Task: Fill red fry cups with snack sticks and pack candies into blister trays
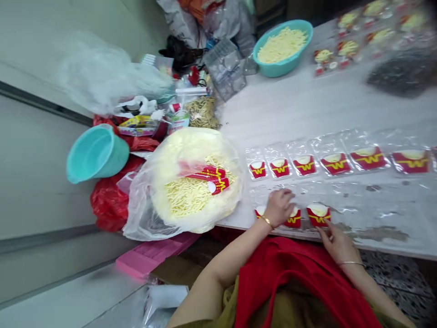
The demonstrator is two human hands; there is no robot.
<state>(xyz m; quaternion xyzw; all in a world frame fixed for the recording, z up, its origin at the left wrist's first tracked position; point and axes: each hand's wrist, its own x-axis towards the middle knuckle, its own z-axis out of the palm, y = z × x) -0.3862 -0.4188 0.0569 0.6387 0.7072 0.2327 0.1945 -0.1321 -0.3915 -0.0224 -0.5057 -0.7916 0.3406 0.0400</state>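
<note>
My left hand, a gold bangle on its wrist, reaches over the front row of clear plastic bags. Its fingers are loosely bent and apart, above two small red fries cartons; one carton shows beside the thumb. With thumb and index finger, my right hand pinches the lower edge of another red fries carton with a yellow zigzag mark, lying flat. Whether the bag's film is also between those fingers is unclear. Behind, a row of clear bags lies flat, each with a red carton in it.
A plastic-lined bowl of small pale sticks, with red cartons on top, stands left of my hands. Beyond are a turquoise basin of sticks, packed bags and a dark bundle. A turquoise bucket and clutter line the left wall.
</note>
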